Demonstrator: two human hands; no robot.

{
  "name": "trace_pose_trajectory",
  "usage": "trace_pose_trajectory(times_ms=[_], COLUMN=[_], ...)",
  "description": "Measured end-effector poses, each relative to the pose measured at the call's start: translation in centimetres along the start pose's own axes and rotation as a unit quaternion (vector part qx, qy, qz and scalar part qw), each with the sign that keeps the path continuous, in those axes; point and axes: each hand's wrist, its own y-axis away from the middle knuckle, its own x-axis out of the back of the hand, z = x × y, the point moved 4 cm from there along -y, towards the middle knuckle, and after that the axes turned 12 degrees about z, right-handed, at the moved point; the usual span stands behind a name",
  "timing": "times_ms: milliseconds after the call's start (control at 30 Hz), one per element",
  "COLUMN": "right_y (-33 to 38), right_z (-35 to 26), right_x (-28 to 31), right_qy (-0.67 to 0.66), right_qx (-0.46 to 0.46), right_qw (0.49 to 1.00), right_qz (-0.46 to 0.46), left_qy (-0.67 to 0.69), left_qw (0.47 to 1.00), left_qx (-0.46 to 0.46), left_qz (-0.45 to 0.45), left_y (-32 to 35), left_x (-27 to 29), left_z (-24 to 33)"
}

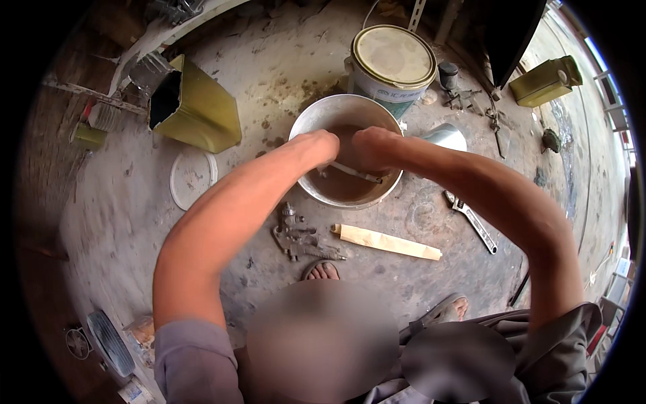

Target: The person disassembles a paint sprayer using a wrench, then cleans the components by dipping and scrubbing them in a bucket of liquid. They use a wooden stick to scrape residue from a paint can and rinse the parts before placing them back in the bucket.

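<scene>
Both arms reach forward into a white bucket [301, 123] that holds cloudy brown liquid [344, 188]. Over its left side, my left hand [319, 149] is closed around one end of a thin pale stick [353, 172]. The stick slants down to the right and has a dark tip near the liquid. My right hand [377, 146] is inside the bucket's right half, beside the stick. Its fingers point down and are hidden behind the hand, so I cannot see what they hold, if anything.
Behind the bucket stands a lidded paint pail [393, 57]. A cut-open yellow-green can [208, 114] and a round white lid [193, 180] lie left. Nearer are a spray gun [296, 232], folded tan paper [387, 242] and an adjustable wrench [474, 222]. Another yellow can [545, 82] lies right.
</scene>
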Motion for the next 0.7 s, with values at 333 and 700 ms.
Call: trace_pose_trajectory(times_ms=[333,700], right_y=[-7.4,-4.3], right_z=[0.6,-1.5], right_x=[-8.6,-6.5], right_qy=[-0.265,0.017], right_qx=[-0.013,0.106], right_qw=[0.964,0.982], right_qz=[-0.030,-0.154], left_qy=[0.178,0.094], left_qw=[0.982,0.995], left_qx=[0.051,0.023], left_qz=[0.049,0.025], left_y=[3.1,2.0], left_x=[3.6,2.5], left_z=[0.8,-0.3])
